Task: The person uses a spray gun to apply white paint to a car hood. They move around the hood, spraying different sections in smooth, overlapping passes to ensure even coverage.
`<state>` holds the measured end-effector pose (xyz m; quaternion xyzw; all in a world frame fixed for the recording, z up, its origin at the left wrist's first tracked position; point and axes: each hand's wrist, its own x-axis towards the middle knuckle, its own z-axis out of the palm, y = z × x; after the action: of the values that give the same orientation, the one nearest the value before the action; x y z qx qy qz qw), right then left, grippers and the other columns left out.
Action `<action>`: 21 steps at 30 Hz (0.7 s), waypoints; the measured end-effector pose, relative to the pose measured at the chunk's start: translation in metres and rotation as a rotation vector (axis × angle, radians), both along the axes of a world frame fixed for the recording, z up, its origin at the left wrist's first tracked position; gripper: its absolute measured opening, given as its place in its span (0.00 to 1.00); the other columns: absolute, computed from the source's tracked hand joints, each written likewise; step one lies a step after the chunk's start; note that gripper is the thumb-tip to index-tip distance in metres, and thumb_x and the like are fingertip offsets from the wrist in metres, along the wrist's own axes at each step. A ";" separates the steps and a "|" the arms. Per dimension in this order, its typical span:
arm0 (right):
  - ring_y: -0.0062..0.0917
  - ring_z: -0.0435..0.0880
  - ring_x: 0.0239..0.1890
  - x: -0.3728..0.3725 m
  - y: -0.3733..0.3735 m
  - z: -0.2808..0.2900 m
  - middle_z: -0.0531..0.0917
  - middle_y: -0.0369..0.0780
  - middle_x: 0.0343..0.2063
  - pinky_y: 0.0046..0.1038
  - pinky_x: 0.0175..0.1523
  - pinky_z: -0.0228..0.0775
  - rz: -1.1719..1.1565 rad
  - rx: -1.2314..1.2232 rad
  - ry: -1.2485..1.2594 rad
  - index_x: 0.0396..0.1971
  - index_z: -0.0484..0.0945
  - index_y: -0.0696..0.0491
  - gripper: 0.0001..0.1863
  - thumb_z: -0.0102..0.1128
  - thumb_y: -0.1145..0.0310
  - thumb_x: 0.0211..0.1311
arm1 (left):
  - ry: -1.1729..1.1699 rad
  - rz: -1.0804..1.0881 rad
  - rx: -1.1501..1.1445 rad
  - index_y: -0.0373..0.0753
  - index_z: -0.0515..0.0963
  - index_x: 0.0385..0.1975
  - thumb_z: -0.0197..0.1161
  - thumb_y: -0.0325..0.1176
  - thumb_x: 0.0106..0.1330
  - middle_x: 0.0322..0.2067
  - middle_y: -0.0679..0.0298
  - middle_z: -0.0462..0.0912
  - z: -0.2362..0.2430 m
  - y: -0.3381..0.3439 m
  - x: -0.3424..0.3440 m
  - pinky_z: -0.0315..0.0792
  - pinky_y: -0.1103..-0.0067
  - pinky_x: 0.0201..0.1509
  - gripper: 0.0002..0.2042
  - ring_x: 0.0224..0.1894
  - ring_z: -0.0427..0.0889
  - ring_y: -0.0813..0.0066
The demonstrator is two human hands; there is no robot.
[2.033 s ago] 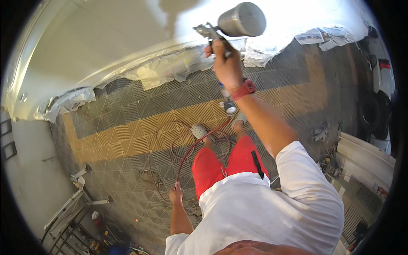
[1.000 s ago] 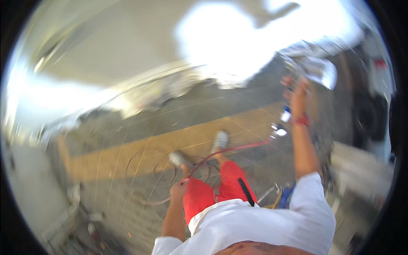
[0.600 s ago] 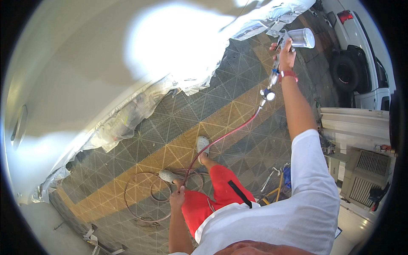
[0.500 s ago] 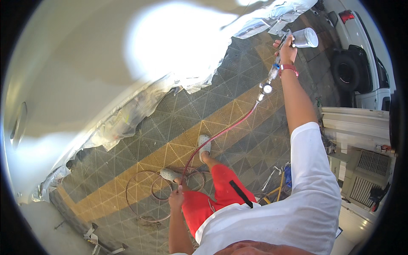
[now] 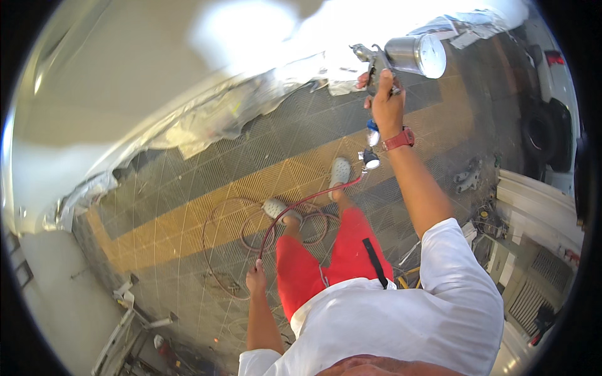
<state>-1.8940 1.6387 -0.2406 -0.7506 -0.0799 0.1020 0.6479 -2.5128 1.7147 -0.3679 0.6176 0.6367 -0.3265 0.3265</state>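
My right hand (image 5: 387, 103) is wrapped round the grip of a metal spray gun (image 5: 377, 66), held out in front of me. A silvery paint cup (image 5: 404, 55) is fixed to the gun and tilts to the right. Below the grip hang a blue fitting and a round gauge (image 5: 371, 161). From there a red air hose (image 5: 313, 195) sags across to my left hand (image 5: 256, 277), which is closed on it low at my left side. Facing the gun is a pale, glossy vehicle panel (image 5: 144, 81), its lower edge lined with masking film (image 5: 213, 122).
Hose coils (image 5: 235, 225) lie on the grey and yellow tiled floor (image 5: 169, 210) by my feet. A white vehicle with a dark wheel (image 5: 542, 135) stands at the far right. Metal stands (image 5: 135, 301) are at lower left, a vented unit (image 5: 536, 285) at lower right.
My right hand has brought the spray gun leftward and closer to me. The view has shifted, with more of the lower-left floor showing. My left hand still grips the hose.
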 end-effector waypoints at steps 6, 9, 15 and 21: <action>0.14 0.84 0.33 -0.138 0.127 -0.009 0.88 0.37 0.33 0.19 0.25 0.69 0.205 0.023 -0.020 0.41 0.83 0.55 0.21 0.47 0.54 0.81 | 0.123 0.235 0.061 0.32 0.81 0.46 0.47 0.62 0.77 0.37 0.50 0.85 0.005 -0.003 -0.111 0.74 0.55 0.47 0.33 0.40 0.84 0.51; 0.20 0.86 0.31 -0.184 0.187 -0.035 0.89 0.37 0.33 0.27 0.37 0.78 0.290 0.095 -0.217 0.48 0.82 0.59 0.18 0.52 0.59 0.78 | 0.151 0.258 0.065 0.33 0.81 0.46 0.47 0.62 0.77 0.37 0.51 0.85 0.024 0.001 -0.130 0.73 0.54 0.45 0.32 0.38 0.84 0.52; 0.38 0.87 0.30 -0.255 0.266 0.005 0.86 0.51 0.30 0.36 0.38 0.78 0.463 0.071 -0.194 0.60 0.79 0.55 0.23 0.59 0.56 0.73 | 0.189 0.328 0.067 0.34 0.82 0.45 0.48 0.63 0.76 0.36 0.50 0.84 0.019 -0.019 -0.171 0.72 0.54 0.43 0.32 0.37 0.83 0.50; 0.23 0.86 0.31 -0.209 0.258 -0.027 0.87 0.40 0.27 0.29 0.41 0.78 0.578 0.062 0.014 0.46 0.82 0.60 0.23 0.56 0.52 0.76 | 0.163 0.249 0.104 0.34 0.83 0.42 0.49 0.65 0.74 0.36 0.48 0.86 -0.008 -0.037 -0.163 0.74 0.54 0.48 0.34 0.42 0.84 0.44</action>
<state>-2.1026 1.8965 -0.2675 -0.6759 -0.2890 0.2849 0.6152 -2.6763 1.6777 -0.3763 0.5214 0.7489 -0.2988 0.2793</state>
